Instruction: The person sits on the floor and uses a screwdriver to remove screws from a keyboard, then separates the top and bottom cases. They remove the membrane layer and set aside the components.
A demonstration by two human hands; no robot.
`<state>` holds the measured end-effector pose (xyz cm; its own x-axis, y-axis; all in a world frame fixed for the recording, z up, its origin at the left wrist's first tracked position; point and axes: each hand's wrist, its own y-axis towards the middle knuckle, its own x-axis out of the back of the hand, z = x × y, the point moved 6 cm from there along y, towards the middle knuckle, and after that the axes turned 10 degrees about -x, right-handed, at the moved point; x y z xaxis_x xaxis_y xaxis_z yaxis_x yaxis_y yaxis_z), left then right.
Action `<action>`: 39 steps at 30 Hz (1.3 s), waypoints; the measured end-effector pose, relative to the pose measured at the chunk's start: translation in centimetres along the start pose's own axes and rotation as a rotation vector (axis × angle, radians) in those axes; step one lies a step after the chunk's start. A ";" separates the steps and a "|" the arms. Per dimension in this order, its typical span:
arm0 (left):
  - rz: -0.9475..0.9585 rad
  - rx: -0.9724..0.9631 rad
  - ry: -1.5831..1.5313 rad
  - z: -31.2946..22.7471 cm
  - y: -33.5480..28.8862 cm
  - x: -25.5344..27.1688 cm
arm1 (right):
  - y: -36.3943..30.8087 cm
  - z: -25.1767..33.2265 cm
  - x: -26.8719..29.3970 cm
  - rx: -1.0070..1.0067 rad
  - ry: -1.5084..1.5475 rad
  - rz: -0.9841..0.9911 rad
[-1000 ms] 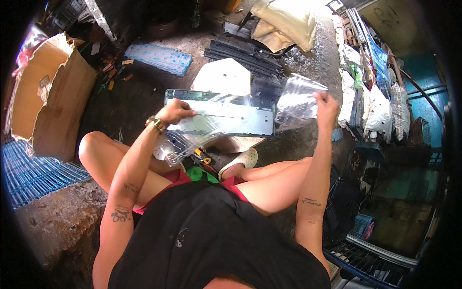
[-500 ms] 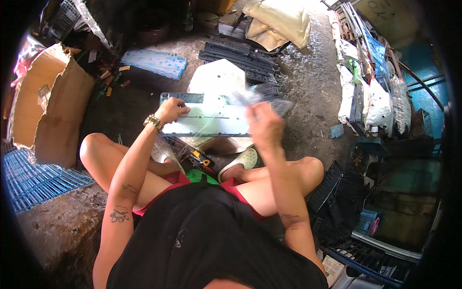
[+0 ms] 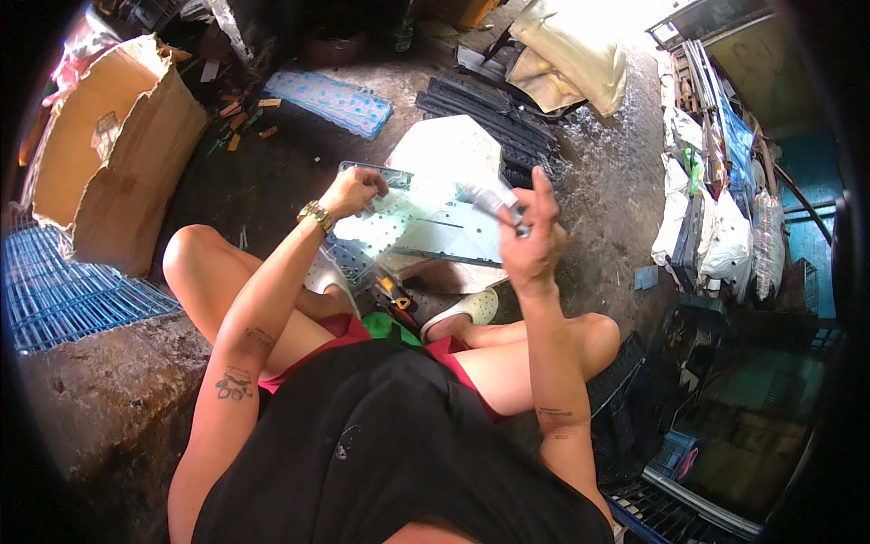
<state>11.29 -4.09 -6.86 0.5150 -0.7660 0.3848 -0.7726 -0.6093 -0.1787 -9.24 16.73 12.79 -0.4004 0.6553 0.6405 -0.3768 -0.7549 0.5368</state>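
A flat rectangular panel (image 3: 453, 225), pale with a dark rim, lies tilted on a white many-sided block (image 3: 444, 145) before my crossed legs. My left hand (image 3: 355, 191), with a metal watch at its wrist, is closed at the panel's upper left, pinching a clear, shiny plastic sheet (image 3: 358, 240) that hangs over that end. My right hand (image 3: 535, 231) is raised over the panel's right end. Its index finger points up while the others curl round a strip of clear film (image 3: 489, 194). Glare hides part of the panel.
An orange-handled tool (image 3: 392, 292) lies between my shoes. On the left stand a torn cardboard box (image 3: 145, 154) and a blue wire rack (image 3: 82, 290). Black slats (image 3: 485, 118) and a blue-patterned strip (image 3: 331, 102) lie beyond. White sacks (image 3: 720, 227) line the right side.
The view has shifted, so the scene sits further right. The panel has tilted, its right end now nearer me. The clear sheet shows below my left hand. My right index finger has straightened upward.
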 end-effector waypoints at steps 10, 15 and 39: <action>0.161 0.074 -0.126 -0.9 -0.8 -0.5 | -8.7 -1.2 -12.1 -0.112 -0.058 0.445; -0.088 -0.045 -0.087 -1.1 -0.9 -1.4 | -11.3 -5.5 -11.4 -0.336 0.011 0.562; -0.300 -0.148 0.779 -4.8 0.1 -1.7 | 9.0 -16.7 13.2 -0.740 0.322 -0.394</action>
<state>8.56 -1.82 -3.20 0.3455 -0.1827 0.9205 -0.7125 -0.6894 0.1306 -31.87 19.00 16.91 -0.3010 0.9229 0.2402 -0.9338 -0.3364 0.1222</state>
